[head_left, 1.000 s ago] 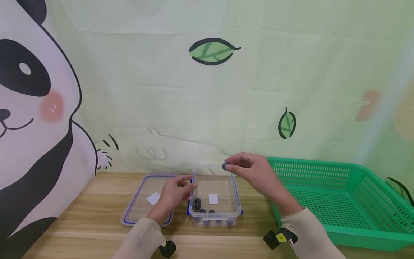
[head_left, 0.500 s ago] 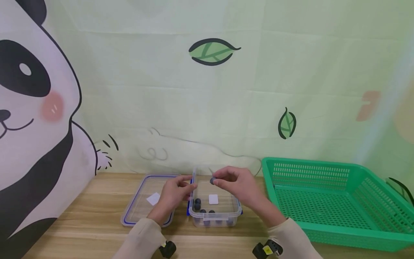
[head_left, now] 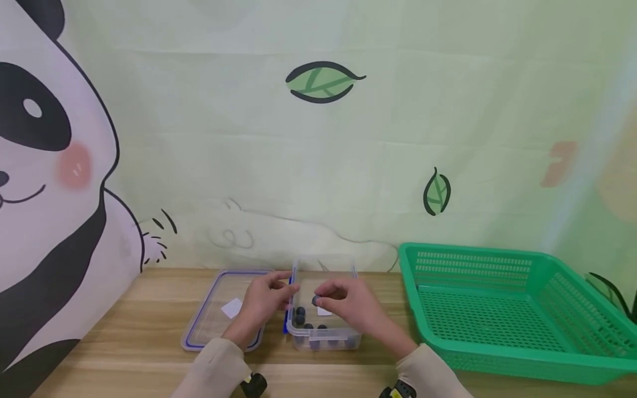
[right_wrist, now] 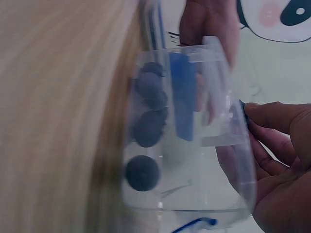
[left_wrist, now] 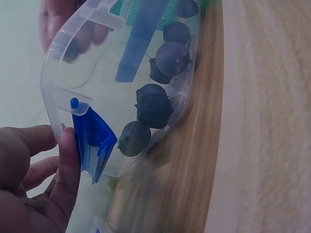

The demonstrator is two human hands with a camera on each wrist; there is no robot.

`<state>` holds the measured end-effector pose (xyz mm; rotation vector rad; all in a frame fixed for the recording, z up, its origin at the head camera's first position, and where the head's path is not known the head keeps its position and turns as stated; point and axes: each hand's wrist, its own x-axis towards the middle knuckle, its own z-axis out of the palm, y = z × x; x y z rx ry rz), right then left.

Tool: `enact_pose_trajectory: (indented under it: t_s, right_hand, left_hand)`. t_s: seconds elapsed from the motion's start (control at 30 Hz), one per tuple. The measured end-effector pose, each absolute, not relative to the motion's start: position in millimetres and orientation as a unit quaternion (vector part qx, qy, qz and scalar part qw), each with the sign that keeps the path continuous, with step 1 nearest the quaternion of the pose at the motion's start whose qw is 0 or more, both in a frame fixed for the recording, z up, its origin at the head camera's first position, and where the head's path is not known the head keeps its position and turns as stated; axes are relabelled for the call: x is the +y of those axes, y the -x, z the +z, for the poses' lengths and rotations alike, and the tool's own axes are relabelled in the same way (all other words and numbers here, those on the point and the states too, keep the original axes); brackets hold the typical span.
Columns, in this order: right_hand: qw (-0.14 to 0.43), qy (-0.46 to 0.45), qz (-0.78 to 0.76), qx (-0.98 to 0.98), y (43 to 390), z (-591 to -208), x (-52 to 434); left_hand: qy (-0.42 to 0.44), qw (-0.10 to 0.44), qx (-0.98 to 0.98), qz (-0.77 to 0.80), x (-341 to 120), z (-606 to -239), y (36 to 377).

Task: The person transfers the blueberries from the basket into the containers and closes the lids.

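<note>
A clear plastic food container [head_left: 328,333] stands lidless on the wooden table, blue clips folded down its sides. Several blueberries [head_left: 300,319] lie on its floor, toward the front and left. My left hand [head_left: 262,303] holds the container's left wall at the rim; in the left wrist view the fingers are beside a blue clip [left_wrist: 95,145]. Over the container's opening, my right hand [head_left: 354,307] pinches one blueberry [head_left: 315,300] between thumb and fingertips. From the right wrist, that berry is mostly hidden behind the thumb [right_wrist: 267,114], while the berries inside show through the wall.
Left of the container lies its clear lid [head_left: 211,318] with a blue seal and a white label, partly behind the left hand. A green perforated basket [head_left: 490,349] stands to the right. A printed panda curtain [head_left: 318,166] hangs behind the table.
My right hand has come left from beside the basket and down over the container, carrying the blueberry. My left hand keeps its place at the rim. The head view has shifted slightly.
</note>
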<state>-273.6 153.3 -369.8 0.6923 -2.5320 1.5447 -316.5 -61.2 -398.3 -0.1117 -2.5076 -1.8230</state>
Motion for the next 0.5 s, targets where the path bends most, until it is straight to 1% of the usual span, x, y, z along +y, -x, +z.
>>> enact_pose_trajectory:
  t_s: [0.2, 0.5]
  right_hand:
    - [0.054, -0.229, 0.484, -0.843, 274, -381, 147]
    - [0.072, -0.225, 0.435, -0.869, 274, -384, 146]
  left_hand:
    - [0.029, 0.022, -0.809, -0.587, -62, -400, 316]
    - [0.030, 0.022, -0.813, -0.581, -61, -398, 316]
